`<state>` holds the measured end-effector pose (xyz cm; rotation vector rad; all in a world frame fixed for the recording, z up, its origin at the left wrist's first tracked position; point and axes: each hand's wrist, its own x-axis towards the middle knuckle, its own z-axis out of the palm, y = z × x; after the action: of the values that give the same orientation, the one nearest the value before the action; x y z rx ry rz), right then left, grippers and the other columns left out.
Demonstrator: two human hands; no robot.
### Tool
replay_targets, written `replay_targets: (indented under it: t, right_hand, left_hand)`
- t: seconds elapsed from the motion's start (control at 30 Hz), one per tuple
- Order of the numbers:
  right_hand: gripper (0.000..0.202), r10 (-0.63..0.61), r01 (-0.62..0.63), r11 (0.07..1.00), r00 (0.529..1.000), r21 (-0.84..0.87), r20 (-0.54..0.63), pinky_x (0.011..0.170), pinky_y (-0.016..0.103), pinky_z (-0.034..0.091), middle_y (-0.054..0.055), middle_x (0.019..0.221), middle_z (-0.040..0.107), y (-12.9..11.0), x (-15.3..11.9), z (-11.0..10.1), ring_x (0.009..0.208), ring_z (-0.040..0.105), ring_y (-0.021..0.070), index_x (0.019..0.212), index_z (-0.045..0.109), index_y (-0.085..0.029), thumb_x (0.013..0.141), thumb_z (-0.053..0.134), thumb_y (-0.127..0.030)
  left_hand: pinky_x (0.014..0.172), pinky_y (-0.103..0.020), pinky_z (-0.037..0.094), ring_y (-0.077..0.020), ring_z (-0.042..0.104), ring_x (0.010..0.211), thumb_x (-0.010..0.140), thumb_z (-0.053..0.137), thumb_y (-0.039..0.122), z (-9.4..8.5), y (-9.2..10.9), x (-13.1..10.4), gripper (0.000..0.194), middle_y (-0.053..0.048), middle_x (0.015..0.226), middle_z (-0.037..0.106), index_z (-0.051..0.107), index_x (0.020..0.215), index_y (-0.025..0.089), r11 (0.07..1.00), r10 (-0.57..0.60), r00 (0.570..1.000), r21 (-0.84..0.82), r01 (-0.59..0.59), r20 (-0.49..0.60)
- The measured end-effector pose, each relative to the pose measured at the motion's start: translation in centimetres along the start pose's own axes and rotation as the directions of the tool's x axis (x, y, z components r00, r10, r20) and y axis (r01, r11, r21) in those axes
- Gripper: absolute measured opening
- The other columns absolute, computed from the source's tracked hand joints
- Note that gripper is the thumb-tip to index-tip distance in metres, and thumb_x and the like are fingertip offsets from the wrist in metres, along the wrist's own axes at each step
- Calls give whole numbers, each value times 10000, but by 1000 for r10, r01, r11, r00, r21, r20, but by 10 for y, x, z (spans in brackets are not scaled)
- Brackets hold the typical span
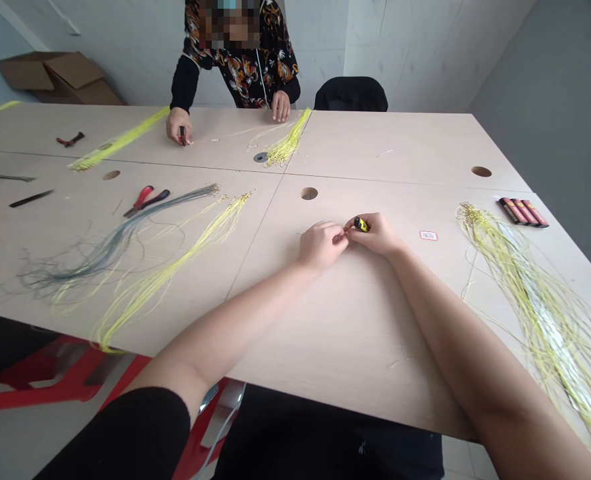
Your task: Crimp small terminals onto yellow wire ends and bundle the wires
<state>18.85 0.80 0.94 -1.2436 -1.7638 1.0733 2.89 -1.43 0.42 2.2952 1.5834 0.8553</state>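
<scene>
Above the middle of the pale table (pixel 325 320), my two hands meet at the fingertips. My right hand (pixel 375 235) is closed round a small black-and-yellow lighter (pixel 361 225). My left hand (pixel 322 244) has its fingers pinched together, touching the right fingertips; whatever lies between them is too small to make out. A small red-edged label (pixel 428 235) lies to the right of my hands. Farther right, a bundle of thin yellow cords (pixel 520 293) is spread beside several red-and-black lighters (pixel 524 213).
Across the table a person (pixel 240 67) holds a small red-and-black tool. Red-handled pliers (pixel 146 200), grey cords (pixel 120 240) and yellow cords (pixel 185 263) lie left. A round hole (pixel 309 193) is just beyond my hands. A black chair (pixel 351 95) stands behind the table.
</scene>
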Motion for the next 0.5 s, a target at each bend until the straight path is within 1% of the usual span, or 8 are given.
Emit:
replay_targets:
  t: [0.27, 0.5]
  right_hand:
    - [218, 10, -10, 1000, 1000, 7, 1, 579, 242, 385, 19, 671, 644, -1, -1, -1, 639, 497, 128, 697, 696, -139, 598, 559, -278]
    - [212, 9, -9, 1000, 1000, 3, 4, 582, 250, 369, 18, 668, 625, -5, -1, -1, 634, 477, 123, 694, 675, -143, 622, 565, -309]
  left_hand:
    - [572, -264, 348, -153, 570, 680, 744, 567, 168, -1, 0, 0, 165, -13, 657, 632, 540, 584, 196, 998, -9, 999, -66, 7, -36]
    - [584, -264, 360, -139, 548, 646, 751, 565, 162, -1, -1, -1, 175, -1, 658, 627, 531, 582, 195, 995, -12, 999, -102, 7, -46]
